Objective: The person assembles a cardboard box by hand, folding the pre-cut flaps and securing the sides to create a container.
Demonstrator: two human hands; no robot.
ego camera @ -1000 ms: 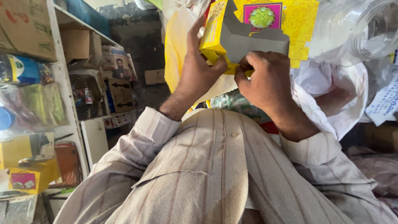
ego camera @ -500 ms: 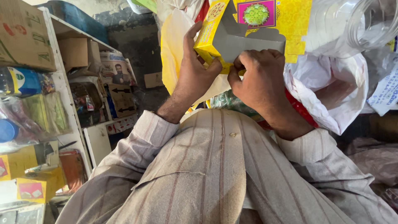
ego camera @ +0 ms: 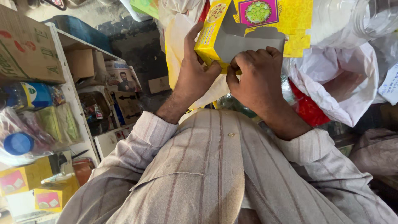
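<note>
Striped shirt front (ego camera: 219,174) fills the frame from 5 to 7 o'clock, so the work is held out in front of the chest; a shelf unit (ego camera: 72,103) stands at 9 o'clock, stacked with a brown carton (ego camera: 25,45), small boxes and a blue-capped bottle (ego camera: 18,143), stock kept within reach; white plastic bags (ego camera: 340,83) are bunched at 3 o'clock with a clear jar (ego camera: 365,16) above at 1 o'clock, and a red bag (ego camera: 306,110) is tucked under them; the yellow cardboard box (ego camera: 232,37), partly folded with grey inside showing and a pink panel on its outer flap, is held up at 12 o'clock, raised near eye level, probably so the flaps can be seen while shaped; left hand (ego camera: 195,74) is seen wrapped on the box's left wall, fingers stretched up along it and thumb pressed at the lower corner, steadying it; right hand (ego camera: 257,79) is curled, fingertips pinching the grey flap's lower edge at the box's bottom, seemingly to bend it inward; both hands touch the box and nearly meet under it
</note>
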